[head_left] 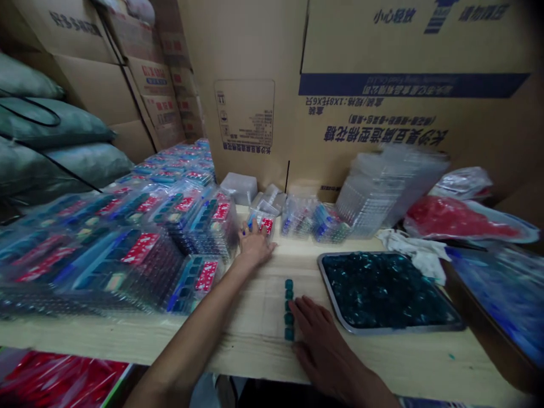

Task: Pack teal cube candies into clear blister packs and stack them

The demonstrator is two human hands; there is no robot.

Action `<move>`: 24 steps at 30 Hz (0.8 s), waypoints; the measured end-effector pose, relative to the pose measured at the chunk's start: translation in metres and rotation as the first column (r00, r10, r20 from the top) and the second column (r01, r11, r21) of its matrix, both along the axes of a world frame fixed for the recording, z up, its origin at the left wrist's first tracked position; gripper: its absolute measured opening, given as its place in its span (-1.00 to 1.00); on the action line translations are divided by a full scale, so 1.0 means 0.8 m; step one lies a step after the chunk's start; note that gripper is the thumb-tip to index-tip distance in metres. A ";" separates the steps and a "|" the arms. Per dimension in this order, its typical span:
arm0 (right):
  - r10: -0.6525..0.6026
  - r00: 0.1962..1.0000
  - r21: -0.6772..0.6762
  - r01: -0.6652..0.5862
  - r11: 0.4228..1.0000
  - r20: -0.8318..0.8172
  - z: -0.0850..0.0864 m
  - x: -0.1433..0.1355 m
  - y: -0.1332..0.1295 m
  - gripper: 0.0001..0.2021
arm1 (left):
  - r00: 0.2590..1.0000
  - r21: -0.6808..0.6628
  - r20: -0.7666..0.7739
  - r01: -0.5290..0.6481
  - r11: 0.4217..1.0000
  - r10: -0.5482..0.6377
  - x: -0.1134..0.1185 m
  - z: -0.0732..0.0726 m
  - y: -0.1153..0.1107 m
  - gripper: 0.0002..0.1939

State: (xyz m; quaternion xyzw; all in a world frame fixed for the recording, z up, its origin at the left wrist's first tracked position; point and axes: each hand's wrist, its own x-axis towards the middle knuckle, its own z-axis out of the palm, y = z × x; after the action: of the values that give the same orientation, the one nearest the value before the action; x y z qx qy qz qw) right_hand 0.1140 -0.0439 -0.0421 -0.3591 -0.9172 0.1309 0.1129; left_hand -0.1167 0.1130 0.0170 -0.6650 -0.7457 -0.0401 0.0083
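Observation:
My left hand (255,245) reaches forward over the near edge of a small clear plastic tray (267,225) with a red patterned packet. Its fingers are spread and touch or nearly touch the tray; the hand hides part of it. Dark teal jelly-like cubes (289,318) stand in a short line on the pale wooden table (250,323). Beside this line, on its right, my right hand (317,334) lies with fingers stretched out, fingertips against or very close to the cubes. Further right is a metal tray (355,330) full of glossy teal pieces (386,289).
Stacks of filled clear trays (144,260) cover the left side. Empty clear trays (374,192) are stacked at the back, near a bag of red material (459,218) and a white cloth (419,252). A large cardboard box (255,68) walls off the back. A box of blue-wrapped items (505,289) stands right.

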 end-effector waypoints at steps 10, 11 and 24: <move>0.025 0.997 -0.044 -0.021 0.999 0.080 -0.008 0.060 -0.064 -0.22 | 0.995 0.119 0.081 -0.068 0.991 0.059 0.044 -0.007 -0.134 -0.09; 0.024 0.998 -0.030 -0.022 0.999 0.062 -0.010 0.062 -0.065 -0.28 | 0.989 0.119 0.116 -0.104 0.987 0.090 0.043 -0.005 -0.137 -0.01; 0.070 0.968 0.163 -0.030 0.986 -0.241 -0.019 0.083 -0.063 -0.87 | 0.977 0.416 0.212 -0.119 0.901 0.032 0.024 0.003 -0.149 0.04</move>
State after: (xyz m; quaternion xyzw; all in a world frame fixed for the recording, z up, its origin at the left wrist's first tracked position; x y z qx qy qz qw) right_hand 0.1804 -0.0946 -0.0576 -0.3066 -0.9124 0.1039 0.2505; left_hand -0.0976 -0.0060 0.0191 -0.6101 -0.7412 -0.2684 0.0802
